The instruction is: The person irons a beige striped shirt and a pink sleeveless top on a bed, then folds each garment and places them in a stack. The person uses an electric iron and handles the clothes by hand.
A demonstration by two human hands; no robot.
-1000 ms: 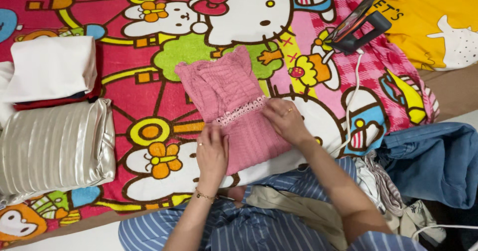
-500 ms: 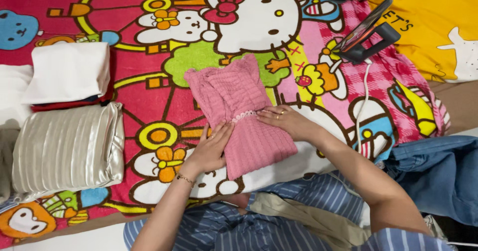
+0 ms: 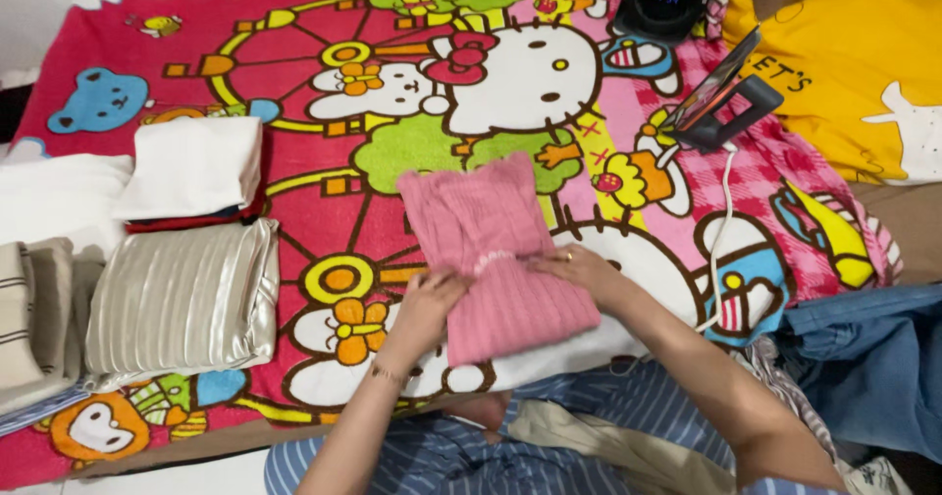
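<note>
Right now, hands: left hand (image 3: 432, 304) and right hand (image 3: 581, 267) both rest on the pink knit garment (image 3: 496, 250).
Fingers: flat, loosely together, pressing at its lace band.
Long axis: runs away from the fingers, along the cartoon blanket (image 3: 324, 93).
Nearer: neither.

left: satin bundle (image 3: 182, 299) and white stack (image 3: 196, 166) block | gap: bare blanket (image 3: 324, 210) between stacks and pink garment (image 3: 491, 260) | right: phone stand (image 3: 721, 103), cable (image 3: 721, 230) obstruct | near-right: denim heap (image 3: 873, 358)
</note>
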